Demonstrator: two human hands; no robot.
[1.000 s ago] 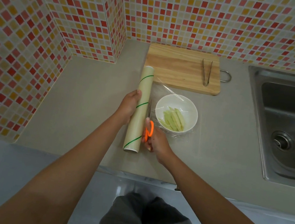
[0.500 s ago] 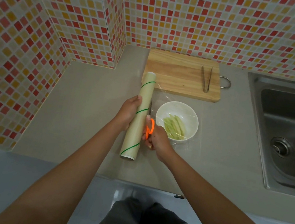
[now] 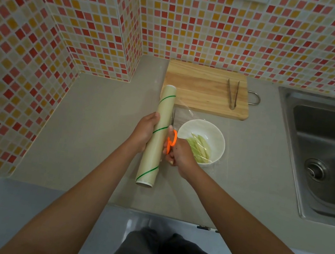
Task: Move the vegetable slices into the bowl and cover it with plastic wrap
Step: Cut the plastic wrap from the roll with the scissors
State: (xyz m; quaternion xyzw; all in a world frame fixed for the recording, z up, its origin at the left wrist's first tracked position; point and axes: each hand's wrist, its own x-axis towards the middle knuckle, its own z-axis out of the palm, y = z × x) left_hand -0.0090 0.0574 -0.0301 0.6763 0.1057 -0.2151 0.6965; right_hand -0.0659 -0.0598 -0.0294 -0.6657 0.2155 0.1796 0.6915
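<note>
Scissors (image 3: 170, 137) apparently cutting wrap between roll (image 3: 157, 134) and bowl (image 3: 202, 130).

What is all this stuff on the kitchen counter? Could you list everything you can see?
plastic wrap roll: one, pale with green stripes, on the counter left of the bowl
plastic wrap sheet: one, clear, stretched from the roll over the bowl
bowl: one, white, counter centre
vegetable slices: several, pale green, inside the bowl
scissors: one pair, orange handles, between roll and bowl
cutting board: one, wooden, by the wall
tongs: one, metal, on the board
sink: one, steel, right
left hand: grips the roll
right hand: holds the scissors
</note>
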